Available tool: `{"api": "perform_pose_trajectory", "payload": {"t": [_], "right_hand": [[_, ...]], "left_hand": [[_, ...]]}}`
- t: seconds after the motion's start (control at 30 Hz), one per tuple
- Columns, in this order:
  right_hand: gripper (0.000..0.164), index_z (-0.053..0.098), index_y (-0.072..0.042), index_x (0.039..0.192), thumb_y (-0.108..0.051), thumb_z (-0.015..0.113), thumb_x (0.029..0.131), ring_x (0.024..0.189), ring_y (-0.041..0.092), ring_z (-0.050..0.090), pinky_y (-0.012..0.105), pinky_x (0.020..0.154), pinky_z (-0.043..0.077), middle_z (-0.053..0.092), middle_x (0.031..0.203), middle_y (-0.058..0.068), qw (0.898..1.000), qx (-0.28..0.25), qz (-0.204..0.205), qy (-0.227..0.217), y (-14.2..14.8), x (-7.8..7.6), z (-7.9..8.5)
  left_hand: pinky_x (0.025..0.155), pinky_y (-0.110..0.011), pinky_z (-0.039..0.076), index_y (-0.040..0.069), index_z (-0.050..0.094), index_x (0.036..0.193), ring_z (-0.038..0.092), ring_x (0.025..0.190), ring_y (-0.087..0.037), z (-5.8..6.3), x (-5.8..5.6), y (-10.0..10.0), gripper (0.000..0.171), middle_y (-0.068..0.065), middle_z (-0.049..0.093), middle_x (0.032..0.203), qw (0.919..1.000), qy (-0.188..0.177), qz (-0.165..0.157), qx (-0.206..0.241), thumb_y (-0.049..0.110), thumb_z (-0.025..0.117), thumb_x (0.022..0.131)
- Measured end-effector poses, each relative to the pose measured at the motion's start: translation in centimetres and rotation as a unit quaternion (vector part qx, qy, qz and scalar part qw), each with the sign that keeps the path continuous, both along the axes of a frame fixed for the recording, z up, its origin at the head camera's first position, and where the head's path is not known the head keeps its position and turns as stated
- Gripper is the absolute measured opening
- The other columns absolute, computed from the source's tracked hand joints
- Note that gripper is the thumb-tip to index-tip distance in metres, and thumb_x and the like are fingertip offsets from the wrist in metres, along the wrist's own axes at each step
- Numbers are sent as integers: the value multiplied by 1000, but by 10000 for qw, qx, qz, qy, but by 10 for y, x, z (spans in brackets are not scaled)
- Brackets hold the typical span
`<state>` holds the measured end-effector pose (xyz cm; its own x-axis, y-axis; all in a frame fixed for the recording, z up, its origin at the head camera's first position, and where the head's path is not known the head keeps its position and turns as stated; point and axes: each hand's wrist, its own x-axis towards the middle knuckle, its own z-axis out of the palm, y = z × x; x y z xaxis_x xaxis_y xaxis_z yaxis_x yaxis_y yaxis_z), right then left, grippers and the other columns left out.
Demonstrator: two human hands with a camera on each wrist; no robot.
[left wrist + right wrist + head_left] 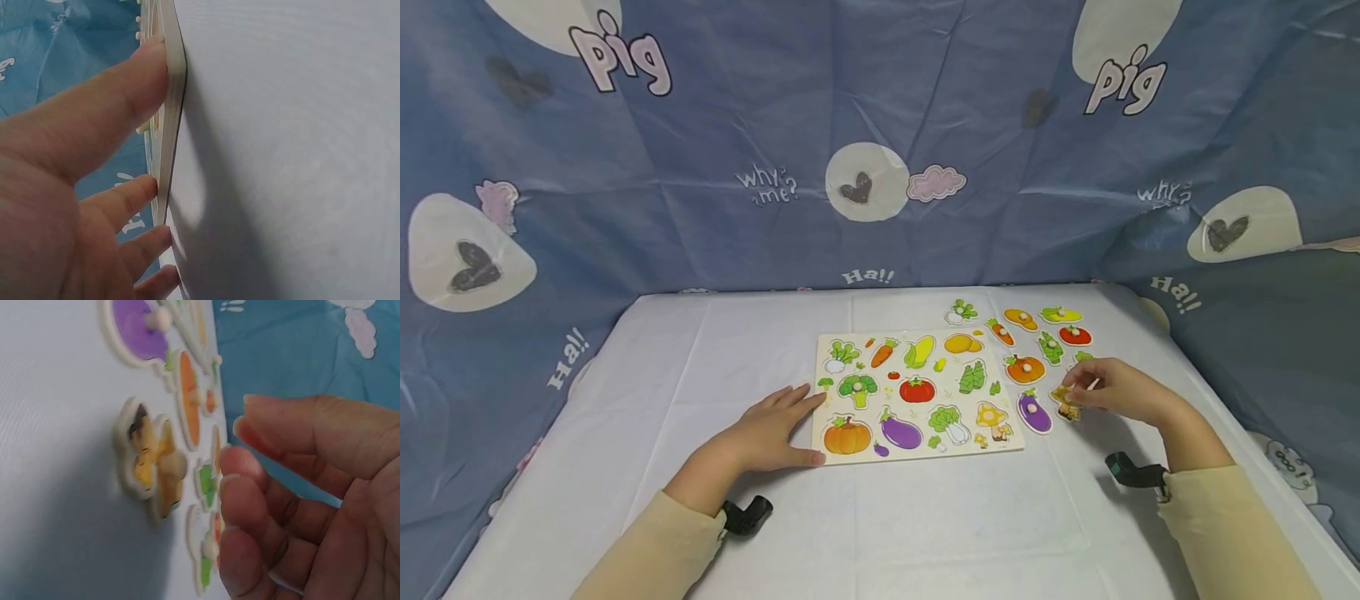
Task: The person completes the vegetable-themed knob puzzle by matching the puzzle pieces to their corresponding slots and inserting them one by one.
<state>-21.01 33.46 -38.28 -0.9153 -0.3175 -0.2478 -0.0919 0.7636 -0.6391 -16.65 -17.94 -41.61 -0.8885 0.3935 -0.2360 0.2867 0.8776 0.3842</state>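
Observation:
A wooden vegetable puzzle board [925, 452] lies on the table, printed with vegetables. Its broccoli piece [857, 388] bears a knob and sits in the board. My left hand [767, 433] rests at the board's left edge, thumb [147, 78] against the side and fingers spread. To the right, my right hand [1116, 390] hovers over the mushroom piece [150, 462], thumb and fingers bent loosely around nothing. In the right wrist view the fingertips are apart from its knob [174, 464]. Beside it lies the eggplant piece [1034, 412].
Several loose knobbed pieces lie right of the board: pumpkin [1024, 368], carrot [1000, 332], potato [1021, 318], corn [1062, 315], tomato [1075, 335] and asparagus [1050, 347]. A turnip piece [961, 312] lies behind the board. My right hand partly covers another green piece [1083, 357]. A blue printed cloth hangs behind.

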Motion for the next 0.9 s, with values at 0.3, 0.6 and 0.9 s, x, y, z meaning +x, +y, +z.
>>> {"api": "perform_pose_trajectory", "payload": {"t": [0.3,0.6,0.9], "right_hand": [[20,68,-3,103,-18,74,90,81,21,51,28,63,45,57,88,4,9994,269,-199,-39,4,-7,-16],[24,67,-1,105,-17,75,90,80,20,50,27,63,43,55,88,5,9992,300,-215,-181,6,-7,-21],[19,66,-1,102,-13,74,90,77,19,51,29,63,44,56,86,5,9990,314,-271,-141,3,-9,-26]], "left_hand": [[115,-66,20,16,39,155,21,148,-44,-1,0,-1,94,-17,26,163,10000,17,5,-4,56,77,79],[115,-66,20,16,38,155,20,148,-44,0,0,-2,95,-16,26,163,10000,21,-25,36,57,77,79],[115,-66,19,17,38,156,20,148,-44,-3,-1,-3,96,-16,26,163,10000,-3,1,21,57,78,78]]}}
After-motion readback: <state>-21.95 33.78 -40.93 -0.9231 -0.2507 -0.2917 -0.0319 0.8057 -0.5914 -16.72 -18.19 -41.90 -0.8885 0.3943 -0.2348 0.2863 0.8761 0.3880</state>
